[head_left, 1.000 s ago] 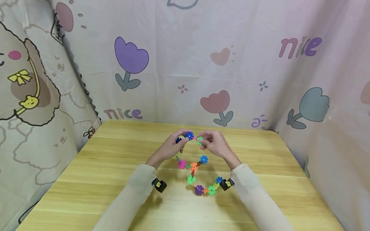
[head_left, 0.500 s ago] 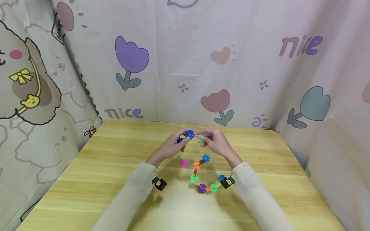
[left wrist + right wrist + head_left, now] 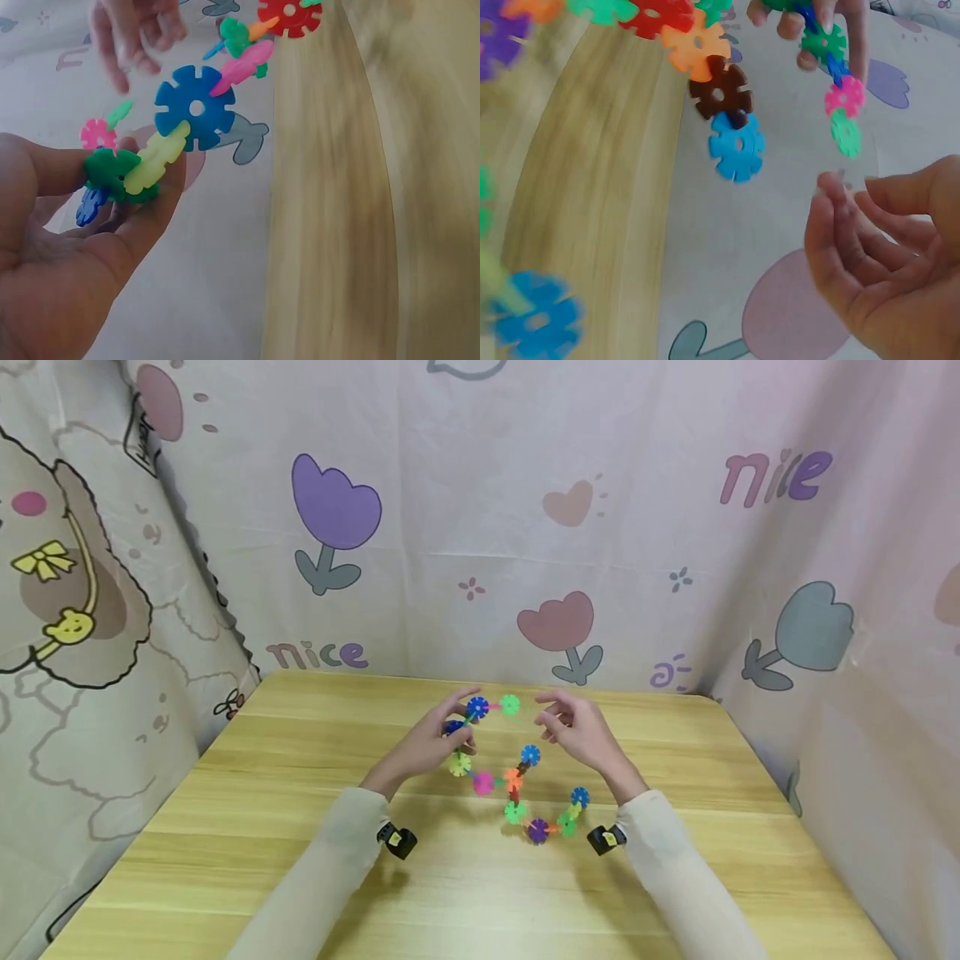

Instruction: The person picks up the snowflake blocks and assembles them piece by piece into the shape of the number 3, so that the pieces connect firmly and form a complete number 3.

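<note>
A chain of snowflake discs (image 3: 483, 783), small slotted plastic pieces in many colours, hangs from my left hand (image 3: 420, 747). In the left wrist view the thumb and fingers pinch a green disc (image 3: 112, 169) of it, beside a pale yellow one (image 3: 156, 159). At the chain's upper end, a light green disc (image 3: 510, 704) sits on a pink one and points toward my right hand (image 3: 585, 735). That hand holds nothing; its fingers are loosely bent, a short gap away from the light green disc. Lower down, the chain branches at an orange disc (image 3: 513, 779).
One branch ends in a blue disc (image 3: 530, 755) behind a brown one. The other curves past a purple disc (image 3: 538, 832) to another blue disc (image 3: 580, 797) near the right wrist. Beneath is a wooden table (image 3: 225, 827), with a printed curtain (image 3: 450, 510) behind it.
My right hand has let go of the light green disc and drawn back to the right. The left hand has shifted slightly left, and the lower chain has swung up a little.
</note>
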`<control>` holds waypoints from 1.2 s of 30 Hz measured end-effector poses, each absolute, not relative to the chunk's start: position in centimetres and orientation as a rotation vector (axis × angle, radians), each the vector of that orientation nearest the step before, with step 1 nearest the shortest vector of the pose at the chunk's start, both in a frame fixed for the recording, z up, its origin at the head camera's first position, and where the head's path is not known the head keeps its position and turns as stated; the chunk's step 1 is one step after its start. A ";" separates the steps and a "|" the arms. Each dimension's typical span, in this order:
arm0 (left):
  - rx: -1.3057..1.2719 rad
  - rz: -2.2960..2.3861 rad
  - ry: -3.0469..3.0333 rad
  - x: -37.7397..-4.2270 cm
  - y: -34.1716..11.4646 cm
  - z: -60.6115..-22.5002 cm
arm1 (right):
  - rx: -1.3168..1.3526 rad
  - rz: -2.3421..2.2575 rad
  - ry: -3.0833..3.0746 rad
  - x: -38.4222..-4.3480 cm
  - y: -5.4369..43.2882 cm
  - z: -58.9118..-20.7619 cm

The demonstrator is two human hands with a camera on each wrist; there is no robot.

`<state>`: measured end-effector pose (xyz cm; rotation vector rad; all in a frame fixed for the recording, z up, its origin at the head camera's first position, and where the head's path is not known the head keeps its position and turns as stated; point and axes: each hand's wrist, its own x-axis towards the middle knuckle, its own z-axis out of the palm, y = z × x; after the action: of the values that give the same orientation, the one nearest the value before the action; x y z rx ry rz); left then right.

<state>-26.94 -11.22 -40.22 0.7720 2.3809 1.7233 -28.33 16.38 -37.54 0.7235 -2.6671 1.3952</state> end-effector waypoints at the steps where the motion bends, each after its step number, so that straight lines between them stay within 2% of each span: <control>1: 0.762 1.731 2.389 -26.9 -11.5 -40.3 | 0.728 1.367 -2.694 -28.2 16.6 -37.6; 12: 0.643 1.847 2.372 -26.9 -11.9 -41.0 | 1.067 0.809 -3.107 -26.3 17.1 -40.1; 20: 0.517 1.819 2.456 -27.0 -12.1 -41.3 | 1.086 0.679 -3.162 -25.9 16.4 -42.3; 27: 0.615 1.733 2.444 -27.4 -14.6 -40.5 | 1.160 0.820 -3.012 -26.6 17.2 -41.9; 36: 0.712 1.633 2.379 -27.5 -18.0 -38.7 | 1.009 1.267 -2.839 -27.0 19.5 -39.6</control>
<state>-27.53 -18.02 -38.70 0.7115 2.3792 1.6328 -27.01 19.51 -39.56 1.0092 -2.8394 1.2675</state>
